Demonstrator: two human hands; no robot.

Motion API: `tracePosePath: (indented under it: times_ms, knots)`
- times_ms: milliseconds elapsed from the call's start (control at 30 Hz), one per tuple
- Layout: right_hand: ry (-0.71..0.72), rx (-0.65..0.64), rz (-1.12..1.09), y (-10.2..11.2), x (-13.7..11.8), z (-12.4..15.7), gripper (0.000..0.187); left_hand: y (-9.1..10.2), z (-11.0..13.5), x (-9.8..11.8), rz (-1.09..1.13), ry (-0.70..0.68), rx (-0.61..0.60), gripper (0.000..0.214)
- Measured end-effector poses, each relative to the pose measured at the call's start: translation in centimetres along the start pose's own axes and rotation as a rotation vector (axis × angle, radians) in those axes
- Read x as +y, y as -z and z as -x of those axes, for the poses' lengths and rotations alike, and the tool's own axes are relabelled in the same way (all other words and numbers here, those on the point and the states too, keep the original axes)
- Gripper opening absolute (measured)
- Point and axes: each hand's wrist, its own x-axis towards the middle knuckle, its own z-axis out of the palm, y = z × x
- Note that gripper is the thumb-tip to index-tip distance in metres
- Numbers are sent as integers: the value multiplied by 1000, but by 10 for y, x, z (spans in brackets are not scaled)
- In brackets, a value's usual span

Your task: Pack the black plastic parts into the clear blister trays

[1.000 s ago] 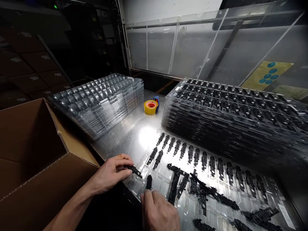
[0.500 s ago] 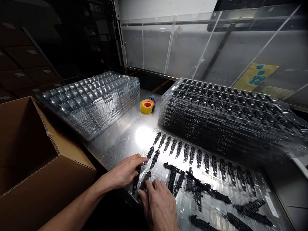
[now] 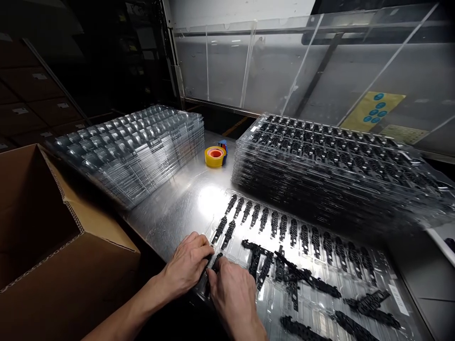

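Note:
A clear plastic tray [image 3: 382, 270] lies before me, with a row of slotted black plastic parts [image 3: 275, 222] along its far side and two more parts [image 3: 228, 234] behind my hands. At the tray's near left, my left hand [image 3: 188, 265] has its fingers curled on a black part, mostly hidden beneath them. Close beside it, my right hand [image 3: 232, 291] is closed on another black part [image 3: 218, 259], whose far end shows past the fingertips. Loose black parts [image 3: 309, 279] lie crosswise over the tray's middle and right.
Stacked clear trays [image 3: 170, 147] stand at the back left, and a tall stack of filled trays [image 3: 320, 166] at the back right. Between them on the metal table [image 3: 163, 222] sits a yellow tape roll [image 3: 214, 162]. An open cardboard box [image 3: 103, 237] is at my left.
My left hand has drawn slightly nearer and curled its fingers down onto the tray. The right hand has shifted a little, its fingers closing over the part. The view has turned slightly.

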Motion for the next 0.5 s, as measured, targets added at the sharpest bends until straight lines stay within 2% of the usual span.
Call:
tracePosePath:
  times_ms: [200,333,500]
  knots:
    - [-3,56,-61,-7,4,5,21,2,4,4,7,0,68,29]
    - [-23,96,-155,-9,15,7,22,-6,7,10,-2,-4,123,24]
    - [-29,50,-62,-6,17,5,17,-19,9,17,-1,-33,136,30]
